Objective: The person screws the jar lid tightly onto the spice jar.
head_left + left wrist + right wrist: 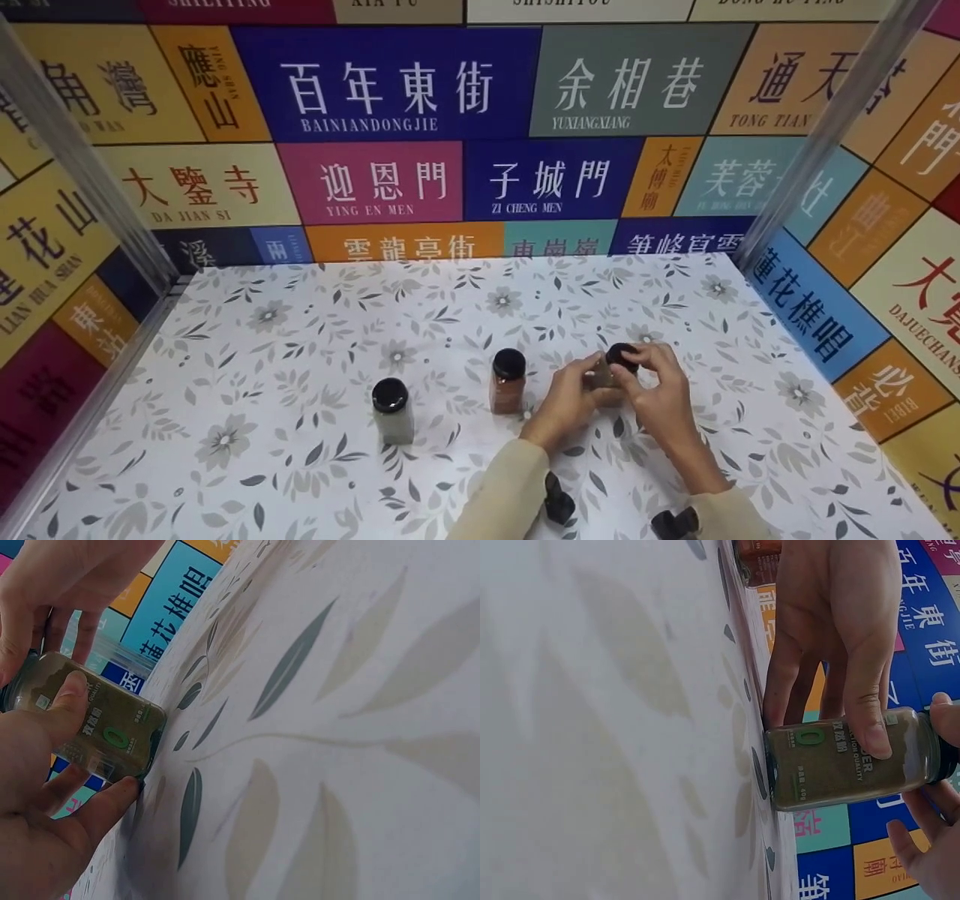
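Observation:
My left hand point(566, 397) holds a clear glass spice jar point(120, 720) of brown powder round its body, the thumb lying over the printed label. The jar stands upright, its base at the tabletop. On its black lid point(621, 355), the thumb and fingers of my right hand point(664, 390) pinch the sides. The lid sits on the jar's neck in the right wrist view. Just left of my left hand is a second jar point(507, 394) with reddish powder and a black lid. Further left stands a third jar point(394, 424), with pale greenish contents and a black lid.
The table point(315, 315) has a white cover with grey leaves and flowers. Colourful panels with Chinese lettering point(382, 82) rise behind it and at both sides. Clear upright posts point(795, 165) stand at the back corners. Black devices point(559, 501) sit at both wrists.

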### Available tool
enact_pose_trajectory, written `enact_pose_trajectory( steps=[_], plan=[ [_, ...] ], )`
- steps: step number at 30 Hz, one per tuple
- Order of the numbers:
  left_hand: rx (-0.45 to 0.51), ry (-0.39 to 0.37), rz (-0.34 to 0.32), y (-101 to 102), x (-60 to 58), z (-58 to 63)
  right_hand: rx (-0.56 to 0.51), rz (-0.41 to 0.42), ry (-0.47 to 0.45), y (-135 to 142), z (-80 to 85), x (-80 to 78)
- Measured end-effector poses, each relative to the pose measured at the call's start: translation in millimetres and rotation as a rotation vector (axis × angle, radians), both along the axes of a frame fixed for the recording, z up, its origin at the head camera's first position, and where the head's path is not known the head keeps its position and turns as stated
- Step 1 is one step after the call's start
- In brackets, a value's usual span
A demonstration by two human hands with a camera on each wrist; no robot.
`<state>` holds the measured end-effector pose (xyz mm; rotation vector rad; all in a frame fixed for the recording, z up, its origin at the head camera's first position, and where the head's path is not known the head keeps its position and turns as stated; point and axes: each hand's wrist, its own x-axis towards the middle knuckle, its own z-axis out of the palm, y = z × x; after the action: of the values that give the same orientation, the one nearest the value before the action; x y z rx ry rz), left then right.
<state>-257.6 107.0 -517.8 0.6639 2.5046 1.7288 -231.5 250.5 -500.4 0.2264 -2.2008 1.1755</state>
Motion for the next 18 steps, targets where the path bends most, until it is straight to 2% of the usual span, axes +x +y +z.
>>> enact_pose_trajectory(
  steps=[10,14,18],
  plan=[
    [0.020,0.009,-0.010,-1.7,0.9,-0.7,0.047,-0.052,0.077,-2.9,0.6,-2.1],
    [0.033,-0.009,-0.022,-2.6,1.9,0.2,0.023,-0.049,0.010,-2.3,1.7,-2.2],
    [0.059,-0.060,-0.037,-0.4,1.2,0.9,-0.006,0.011,-0.087,1.4,4.5,1.1]
  ],
)
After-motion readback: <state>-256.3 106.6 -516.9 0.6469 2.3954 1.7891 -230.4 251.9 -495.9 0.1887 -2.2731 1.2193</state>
